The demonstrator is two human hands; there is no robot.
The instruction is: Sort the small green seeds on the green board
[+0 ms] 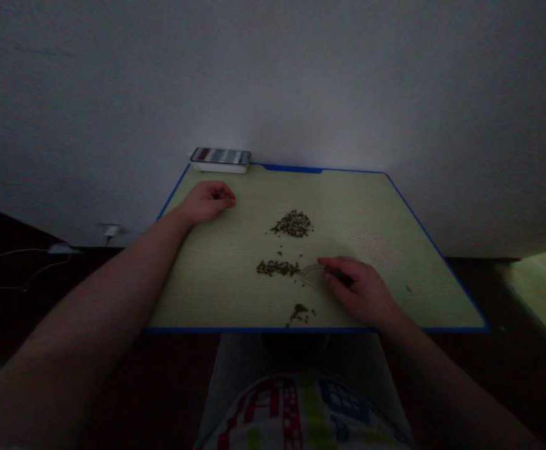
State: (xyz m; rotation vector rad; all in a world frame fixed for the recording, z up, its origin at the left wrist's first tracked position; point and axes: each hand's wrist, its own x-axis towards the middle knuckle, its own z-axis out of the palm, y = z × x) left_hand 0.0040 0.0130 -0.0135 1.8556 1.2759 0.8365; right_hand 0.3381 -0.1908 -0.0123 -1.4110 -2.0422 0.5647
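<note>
My right hand [359, 287] is closed on a clear, fan-shaped sheet with curved lines [313, 275], held low at the table top. The sheet's left edge is against a row of small dark greenish-brown seeds [278, 268]. Farther back lies a larger heap of the same kind of seeds [294, 224]. A small scatter of seeds [299, 312] is by the front edge. On the left side of the table rests my left hand [211, 201], fingers curled in and thumb near them; whether anything is inside cannot be seen.
A pale yellow table [216, 287] with a blue rim stands against the wall. Pale fine grains [378, 247] are spread on its right, near a small dark sliver [408, 289]. A phone [221, 155] lies on a white box [221, 167] at the back left.
</note>
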